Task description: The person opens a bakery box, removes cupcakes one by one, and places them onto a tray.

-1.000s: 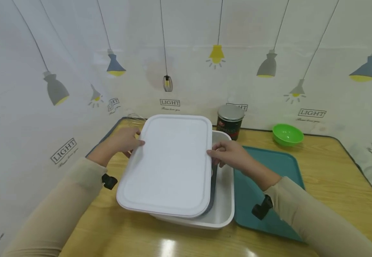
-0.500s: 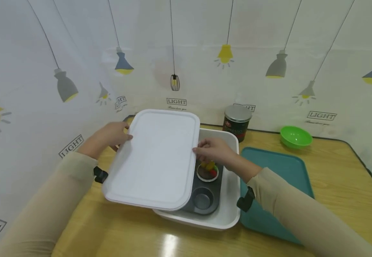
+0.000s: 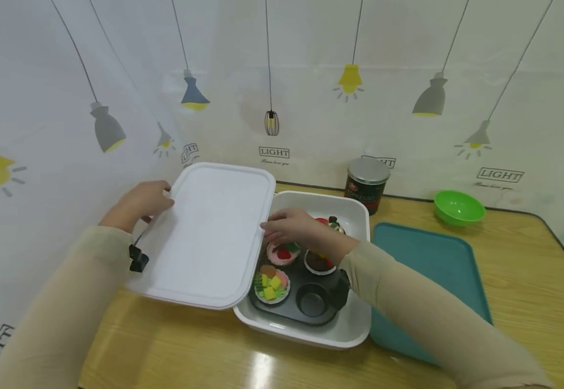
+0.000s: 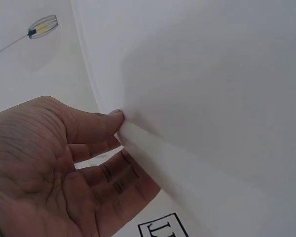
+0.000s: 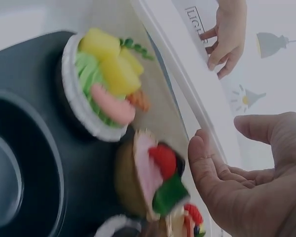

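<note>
A white rectangular lid (image 3: pixel 208 232) is tilted up over the left side of a white bin (image 3: pixel 311 338). My left hand (image 3: pixel 138 205) pinches its left edge, thumb on top and fingers beneath, as the left wrist view also shows. At the opposite edge, my right hand (image 3: pixel 293 229) holds the lid between thumb and fingers. Inside the bin lies a dark muffin tin (image 3: pixel 292 312). Several decorated cupcakes sit in its cups, among them one with yellow cubes (image 3: pixel 271 284) and a pink one (image 3: pixel 283 253). The front right cup (image 3: pixel 312 300) is bare. My right forearm hides part of the tin.
A teal tray (image 3: pixel 423 265) lies right of the bin, partly under my right sleeve. Behind stand a dark espresso can (image 3: pixel 366 186) with a silver lid and a green bowl (image 3: pixel 458 208). A patterned wall sheet (image 3: pixel 311 108) closes off the table's back and left.
Both hands have carried the lid leftward off the bin. The muffin tin and cupcakes, almost wholly covered before, have come into view. The head view has shifted slightly.
</note>
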`<act>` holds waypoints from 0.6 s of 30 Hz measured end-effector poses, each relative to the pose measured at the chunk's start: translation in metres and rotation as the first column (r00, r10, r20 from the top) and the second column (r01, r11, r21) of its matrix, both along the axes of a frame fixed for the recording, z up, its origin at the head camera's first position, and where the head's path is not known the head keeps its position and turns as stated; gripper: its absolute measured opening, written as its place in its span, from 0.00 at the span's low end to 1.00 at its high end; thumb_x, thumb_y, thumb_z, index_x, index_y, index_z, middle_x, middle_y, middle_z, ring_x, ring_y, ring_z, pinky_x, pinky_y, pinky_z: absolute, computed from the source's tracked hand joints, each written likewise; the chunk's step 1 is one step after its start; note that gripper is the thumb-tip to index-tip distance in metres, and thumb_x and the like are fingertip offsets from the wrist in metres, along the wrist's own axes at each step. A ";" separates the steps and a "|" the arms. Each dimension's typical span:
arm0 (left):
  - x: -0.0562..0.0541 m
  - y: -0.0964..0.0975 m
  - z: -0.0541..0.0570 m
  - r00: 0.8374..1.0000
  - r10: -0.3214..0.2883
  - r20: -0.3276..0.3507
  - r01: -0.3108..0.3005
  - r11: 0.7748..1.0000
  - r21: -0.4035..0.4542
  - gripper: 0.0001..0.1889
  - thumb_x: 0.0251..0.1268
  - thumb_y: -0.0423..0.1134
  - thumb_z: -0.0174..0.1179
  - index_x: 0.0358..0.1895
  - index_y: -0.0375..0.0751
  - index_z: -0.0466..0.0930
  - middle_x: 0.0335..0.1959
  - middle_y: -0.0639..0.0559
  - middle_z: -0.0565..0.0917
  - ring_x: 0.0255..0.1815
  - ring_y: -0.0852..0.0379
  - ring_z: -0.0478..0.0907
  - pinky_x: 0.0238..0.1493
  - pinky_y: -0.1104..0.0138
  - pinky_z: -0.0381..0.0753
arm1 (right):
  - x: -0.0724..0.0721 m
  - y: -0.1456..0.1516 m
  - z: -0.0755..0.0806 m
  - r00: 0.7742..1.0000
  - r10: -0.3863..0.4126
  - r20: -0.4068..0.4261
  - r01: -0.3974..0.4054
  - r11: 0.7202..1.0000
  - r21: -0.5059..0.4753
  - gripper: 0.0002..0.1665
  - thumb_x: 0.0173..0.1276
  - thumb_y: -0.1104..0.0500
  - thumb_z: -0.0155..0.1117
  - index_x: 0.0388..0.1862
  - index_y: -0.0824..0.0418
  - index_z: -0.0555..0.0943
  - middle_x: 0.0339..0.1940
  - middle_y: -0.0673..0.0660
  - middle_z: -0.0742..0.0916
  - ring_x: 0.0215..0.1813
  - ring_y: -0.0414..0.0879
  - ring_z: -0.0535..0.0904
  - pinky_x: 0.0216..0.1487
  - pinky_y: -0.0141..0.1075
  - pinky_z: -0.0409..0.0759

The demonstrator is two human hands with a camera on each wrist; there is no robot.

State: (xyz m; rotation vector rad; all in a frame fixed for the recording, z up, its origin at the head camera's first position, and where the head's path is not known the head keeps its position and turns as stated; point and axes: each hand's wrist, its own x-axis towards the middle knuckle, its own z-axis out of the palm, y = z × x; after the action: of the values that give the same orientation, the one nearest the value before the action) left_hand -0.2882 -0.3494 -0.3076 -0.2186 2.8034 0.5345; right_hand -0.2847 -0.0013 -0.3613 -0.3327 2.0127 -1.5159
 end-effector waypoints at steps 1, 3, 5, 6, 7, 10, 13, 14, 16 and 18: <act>0.000 -0.004 -0.001 1.000 0.004 0.009 -0.004 1.000 -0.009 0.30 0.76 0.40 0.50 0.74 0.27 0.57 0.67 0.23 0.65 0.56 0.31 0.75 0.35 0.56 0.86 | 0.000 -0.004 0.000 1.000 0.010 0.005 -0.010 1.000 -0.003 0.32 0.73 0.55 0.65 0.68 0.73 0.71 0.48 0.65 0.88 0.52 0.55 0.86 0.55 0.44 0.83; 0.000 -0.010 -0.002 1.000 0.019 0.024 -0.018 0.999 -0.032 0.29 0.76 0.40 0.49 0.74 0.28 0.57 0.66 0.24 0.67 0.53 0.34 0.76 0.34 0.57 0.85 | 0.001 -0.012 0.001 1.000 0.029 0.005 -0.029 1.000 -0.011 0.32 0.74 0.55 0.64 0.68 0.74 0.71 0.48 0.65 0.88 0.53 0.55 0.86 0.57 0.45 0.82; 0.000 -0.017 -0.006 0.999 0.023 0.023 -0.022 0.998 -0.062 0.29 0.75 0.40 0.49 0.73 0.30 0.58 0.64 0.26 0.70 0.48 0.37 0.78 0.33 0.57 0.84 | 0.001 -0.019 -0.001 0.999 0.049 0.003 -0.048 0.999 -0.020 0.32 0.74 0.55 0.64 0.68 0.74 0.71 0.48 0.64 0.88 0.52 0.53 0.87 0.58 0.45 0.81; 0.001 -0.020 -0.007 1.000 0.021 0.014 -0.020 0.997 -0.077 0.29 0.74 0.40 0.48 0.73 0.30 0.59 0.62 0.27 0.71 0.45 0.38 0.78 0.33 0.57 0.83 | 0.002 -0.021 -0.001 0.998 0.056 0.010 -0.056 0.998 -0.030 0.32 0.74 0.55 0.64 0.68 0.75 0.71 0.48 0.64 0.88 0.51 0.52 0.87 0.58 0.45 0.81; 0.001 -0.022 -0.009 1.000 0.020 0.007 -0.019 0.995 -0.094 0.29 0.73 0.39 0.48 0.73 0.31 0.59 0.61 0.27 0.72 0.43 0.40 0.78 0.33 0.57 0.82 | 0.003 -0.024 -0.002 0.998 0.066 0.019 -0.065 0.997 -0.040 0.33 0.74 0.55 0.64 0.68 0.75 0.71 0.48 0.64 0.88 0.51 0.52 0.87 0.59 0.45 0.81; 0.003 -0.028 -0.016 1.000 0.022 -0.015 -0.024 0.992 -0.124 0.29 0.71 0.38 0.47 0.72 0.30 0.60 0.62 0.27 0.72 0.43 0.39 0.77 0.36 0.53 0.79 | 0.006 -0.031 -0.002 0.996 0.083 0.046 -0.081 0.995 -0.050 0.33 0.74 0.55 0.64 0.69 0.75 0.70 0.49 0.64 0.88 0.51 0.52 0.87 0.59 0.44 0.81; 0.004 -0.030 -0.025 0.998 0.070 -0.004 -0.070 0.994 -0.087 0.28 0.71 0.35 0.46 0.73 0.30 0.60 0.67 0.26 0.68 0.53 0.34 0.73 0.45 0.46 0.78 | 0.007 -0.035 -0.001 0.995 0.083 0.058 -0.081 0.996 -0.039 0.33 0.74 0.55 0.64 0.68 0.75 0.71 0.49 0.64 0.88 0.50 0.51 0.87 0.56 0.42 0.82; 0.004 -0.030 -0.029 0.996 0.095 0.001 -0.094 0.993 -0.068 0.28 0.71 0.35 0.46 0.73 0.31 0.60 0.67 0.26 0.67 0.56 0.32 0.71 0.48 0.44 0.77 | 0.007 -0.036 -0.001 0.995 0.081 0.058 -0.079 0.996 -0.034 0.33 0.74 0.55 0.64 0.68 0.75 0.71 0.48 0.64 0.87 0.50 0.51 0.87 0.55 0.42 0.83; 0.002 -0.030 -0.039 0.990 0.140 0.012 -0.139 0.990 -0.033 0.28 0.71 0.35 0.47 0.74 0.33 0.61 0.68 0.27 0.66 0.60 0.30 0.69 0.53 0.40 0.75 | 0.006 -0.037 -0.001 0.995 0.076 0.057 -0.075 0.997 -0.021 0.34 0.74 0.54 0.65 0.69 0.74 0.71 0.48 0.63 0.87 0.49 0.50 0.87 0.54 0.41 0.83; 0.000 -0.031 -0.051 0.984 0.179 0.013 -0.179 0.984 0.003 0.27 0.71 0.34 0.48 0.73 0.35 0.63 0.66 0.28 0.67 0.63 0.29 0.68 0.55 0.39 0.74 | 0.005 -0.038 0.000 0.995 0.076 0.060 -0.075 0.997 -0.008 0.34 0.74 0.53 0.65 0.69 0.73 0.71 0.48 0.62 0.87 0.49 0.50 0.87 0.54 0.41 0.83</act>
State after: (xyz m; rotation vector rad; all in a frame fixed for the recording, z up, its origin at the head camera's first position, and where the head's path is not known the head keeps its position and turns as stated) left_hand -0.2883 -0.3801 -0.3585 -0.4748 2.7855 0.5771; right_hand -0.2799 -0.0388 -0.3617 -0.3568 1.9276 -1.4681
